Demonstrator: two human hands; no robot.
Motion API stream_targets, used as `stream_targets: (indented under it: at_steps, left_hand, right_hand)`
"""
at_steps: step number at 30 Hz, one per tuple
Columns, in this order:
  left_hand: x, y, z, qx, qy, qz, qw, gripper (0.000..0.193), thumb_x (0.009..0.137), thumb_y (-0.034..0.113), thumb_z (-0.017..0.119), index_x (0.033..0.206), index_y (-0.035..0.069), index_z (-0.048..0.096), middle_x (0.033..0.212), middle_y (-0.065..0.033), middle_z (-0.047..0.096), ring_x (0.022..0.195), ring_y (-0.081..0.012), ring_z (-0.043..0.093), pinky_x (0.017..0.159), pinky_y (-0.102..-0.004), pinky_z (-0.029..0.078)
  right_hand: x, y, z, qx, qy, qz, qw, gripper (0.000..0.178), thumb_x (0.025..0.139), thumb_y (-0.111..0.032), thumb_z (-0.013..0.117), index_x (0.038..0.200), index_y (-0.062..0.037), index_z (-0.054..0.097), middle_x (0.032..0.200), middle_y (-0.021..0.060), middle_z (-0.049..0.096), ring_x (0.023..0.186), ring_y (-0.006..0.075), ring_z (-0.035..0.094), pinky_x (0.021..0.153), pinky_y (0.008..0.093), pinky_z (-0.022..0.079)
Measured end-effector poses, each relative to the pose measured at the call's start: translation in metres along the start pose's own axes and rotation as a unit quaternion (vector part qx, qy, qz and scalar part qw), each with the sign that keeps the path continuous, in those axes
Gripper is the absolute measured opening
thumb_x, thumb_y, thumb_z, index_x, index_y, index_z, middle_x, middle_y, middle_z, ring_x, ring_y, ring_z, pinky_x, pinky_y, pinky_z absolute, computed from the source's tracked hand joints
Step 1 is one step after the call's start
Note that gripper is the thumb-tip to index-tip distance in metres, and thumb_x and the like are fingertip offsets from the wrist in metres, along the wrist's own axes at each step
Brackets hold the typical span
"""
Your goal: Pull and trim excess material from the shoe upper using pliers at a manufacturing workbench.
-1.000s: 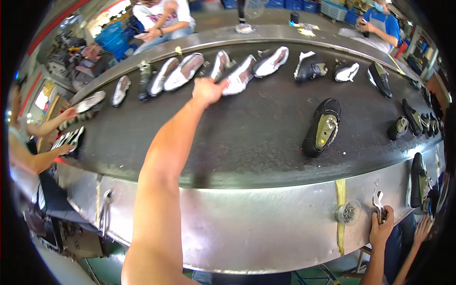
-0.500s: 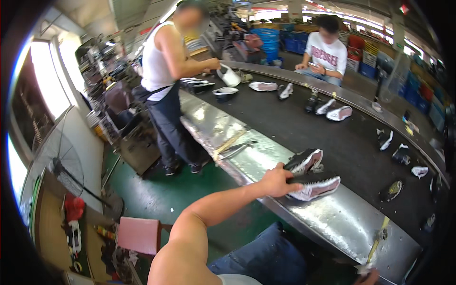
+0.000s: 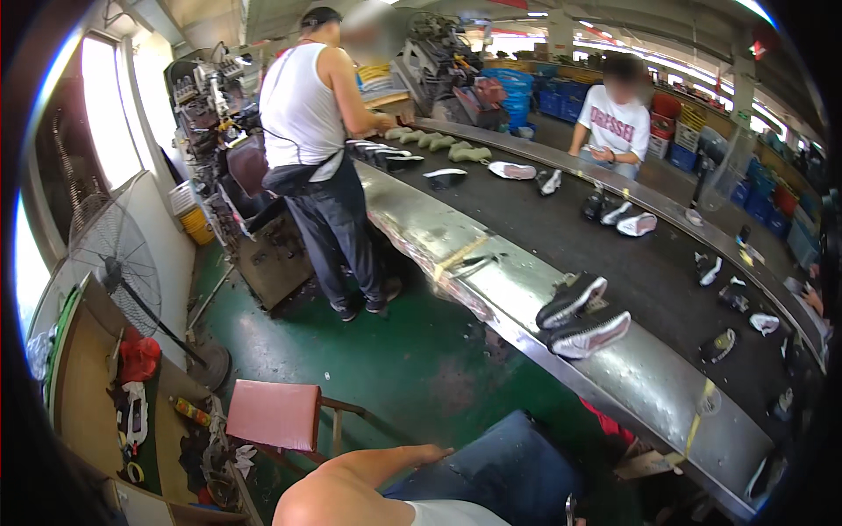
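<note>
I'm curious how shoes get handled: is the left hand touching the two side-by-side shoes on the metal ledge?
Apart. The head view shows the left hand near the jeans, with green floor between it and the two shoes.

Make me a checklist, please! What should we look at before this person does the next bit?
1. Nearer shoe and farther shoe lying on the metal ledge: ok.
2. Left hand away from both shoes: ok, it's by the blue trouser leg.
3. Left hand empty: cannot tell.
4. Right hand in sight: not ok, it's out of view.
5. Clear cup on the ledge: ok.
6. Standing co-worker clear of those shoes: ok.
</note>
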State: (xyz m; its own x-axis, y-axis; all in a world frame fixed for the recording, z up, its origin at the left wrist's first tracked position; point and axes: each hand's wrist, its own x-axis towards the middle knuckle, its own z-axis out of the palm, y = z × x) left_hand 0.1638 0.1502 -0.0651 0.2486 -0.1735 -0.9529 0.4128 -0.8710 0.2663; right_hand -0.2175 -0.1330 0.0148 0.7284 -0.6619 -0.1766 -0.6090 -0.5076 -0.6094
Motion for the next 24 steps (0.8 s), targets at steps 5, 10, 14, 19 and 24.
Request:
stream_targets:
  at_steps: [5, 10, 14, 19, 24]
  left_hand:
    - [-0.009, -0.032, -0.004, 0.34, 0.274, 0.313, 0.843, 0.045, 0.101, 0.041, 0.044, 0.101, 0.003, 0.069, 0.108, -0.0242, 0.068, 0.103, -0.0426, 0.065, 0.089, -0.0512, 0.051]
    - [-0.162, -0.018, -0.017, 0.192, 0.353, 0.456, 0.794, 0.04, 0.102, 0.034, 0.048, 0.086, 0.001, 0.064, 0.08, -0.026, 0.064, 0.084, -0.0476, 0.062, 0.074, -0.0515, 0.05]
    - [-0.237, -0.028, -0.001, 0.18, 0.333, 0.51, 0.773, 0.038, 0.101, 0.029, 0.053, 0.077, 0.0, 0.058, 0.076, -0.0236, 0.063, 0.073, -0.0455, 0.06, 0.064, -0.0493, 0.049]
    - [-0.225, -0.047, 0.009, 0.429, 0.266, 0.376, 0.777, 0.045, 0.093, 0.046, 0.06, 0.084, 0.002, 0.066, 0.087, -0.0203, 0.069, 0.085, -0.0399, 0.067, 0.075, -0.0473, 0.054]
    - [-0.198, 0.036, -0.01, 0.463, 0.225, 0.418, 0.748, 0.054, 0.084, 0.051, 0.066, 0.108, 0.003, 0.067, 0.11, -0.0199, 0.069, 0.106, -0.0385, 0.065, 0.09, -0.0458, 0.052]
  right_hand:
    - [-0.03, -0.016, -0.029, -0.032, -0.035, 0.003, 0.999, 0.029, 0.091, -0.014, 0.061, 0.116, -0.0026, 0.055, 0.099, 0.0292, 0.065, 0.095, 0.0499, 0.061, 0.082, 0.0533, 0.048]
    - [-0.074, 0.019, -0.05, -0.102, -0.03, 0.008, 0.994, 0.031, 0.078, -0.01, 0.067, 0.105, -0.0032, 0.053, 0.09, 0.0273, 0.065, 0.088, 0.0496, 0.063, 0.077, 0.0543, 0.051]
    - [-0.136, 0.016, -0.096, -0.079, -0.035, 0.082, 0.993, 0.025, 0.081, -0.009, 0.063, 0.102, -0.0014, 0.054, 0.09, 0.0279, 0.064, 0.089, 0.0487, 0.062, 0.08, 0.0548, 0.049]
    - [-0.201, 0.046, -0.046, -0.116, -0.189, 0.131, 0.966, 0.037, 0.081, -0.019, 0.066, 0.112, -0.001, 0.058, 0.098, 0.0274, 0.067, 0.096, 0.0457, 0.064, 0.084, 0.0502, 0.05]
    - [-0.226, 0.059, 0.003, -0.044, -0.22, 0.143, 0.964, 0.045, 0.081, -0.031, 0.073, 0.114, -0.0024, 0.061, 0.101, 0.026, 0.068, 0.098, 0.042, 0.066, 0.087, 0.046, 0.052]
